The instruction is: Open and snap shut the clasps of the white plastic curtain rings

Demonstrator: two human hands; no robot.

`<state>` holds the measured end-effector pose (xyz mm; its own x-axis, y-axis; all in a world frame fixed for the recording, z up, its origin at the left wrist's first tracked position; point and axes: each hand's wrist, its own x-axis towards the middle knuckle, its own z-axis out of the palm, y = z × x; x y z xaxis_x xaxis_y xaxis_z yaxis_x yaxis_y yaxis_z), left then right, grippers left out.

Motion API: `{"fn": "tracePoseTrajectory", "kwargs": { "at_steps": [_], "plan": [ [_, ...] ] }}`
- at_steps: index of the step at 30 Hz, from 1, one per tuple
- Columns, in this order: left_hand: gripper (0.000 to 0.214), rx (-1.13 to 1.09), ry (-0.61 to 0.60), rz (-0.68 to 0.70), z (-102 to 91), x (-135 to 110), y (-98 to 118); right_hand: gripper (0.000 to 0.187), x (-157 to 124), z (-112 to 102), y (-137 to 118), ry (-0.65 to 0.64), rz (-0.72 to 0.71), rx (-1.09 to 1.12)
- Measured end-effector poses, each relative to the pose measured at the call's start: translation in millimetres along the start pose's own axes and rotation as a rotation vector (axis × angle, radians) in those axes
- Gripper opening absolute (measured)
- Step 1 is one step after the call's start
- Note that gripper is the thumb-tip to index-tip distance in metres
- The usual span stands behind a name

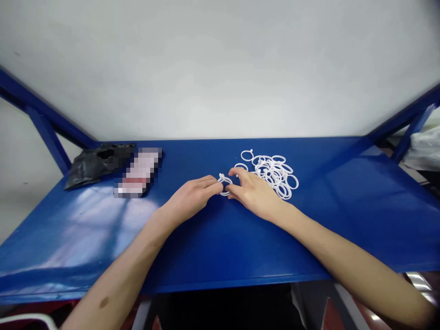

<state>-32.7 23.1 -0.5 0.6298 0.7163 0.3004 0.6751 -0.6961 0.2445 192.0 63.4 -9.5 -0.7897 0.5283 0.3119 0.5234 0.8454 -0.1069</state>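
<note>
My left hand (192, 197) and my right hand (252, 190) meet over the middle of the blue table (220, 243). Both pinch a small white plastic ring (224, 185) between their fingertips, the left from the left side and the right from the right side. A heap of several more white rings (273, 173) lies on the table just behind and to the right of my right hand. One separate ring (246, 155) sits at the heap's far left edge.
A crumpled black plastic bag (92, 166) lies at the table's back left, with a blurred-out flat object (139, 172) beside it. Blue frame struts (44, 123) rise at both back corners. A white wall stands behind the table.
</note>
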Motion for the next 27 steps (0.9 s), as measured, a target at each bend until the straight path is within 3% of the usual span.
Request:
{"fn": "tracePoseTrajectory", "kwargs": {
  "at_steps": [5,9,14,19,27],
  "plan": [
    [0.027,0.028,-0.023,-0.03,0.5,1.2,7.1,0.024,0.7,-3.5,6.2,-0.014,-0.017,0.094],
    [0.013,0.016,-0.033,-0.022,8.4,4.5,7.8,0.028,0.3,-4.5,5.1,0.001,-0.073,0.026],
    [0.031,0.161,-0.006,0.036,12.5,6.7,4.7,0.031,0.1,1.3,5.8,0.035,-0.165,-0.092],
    [0.034,0.186,0.005,0.042,11.1,5.2,6.6,0.023,3.5,6.2,8.0,-0.039,-0.243,-0.082],
    [0.031,0.352,0.105,-0.123,18.9,10.6,21.1,0.033,6.5,0.7,-7.8,-0.001,-0.113,-0.235]
  ]
}}
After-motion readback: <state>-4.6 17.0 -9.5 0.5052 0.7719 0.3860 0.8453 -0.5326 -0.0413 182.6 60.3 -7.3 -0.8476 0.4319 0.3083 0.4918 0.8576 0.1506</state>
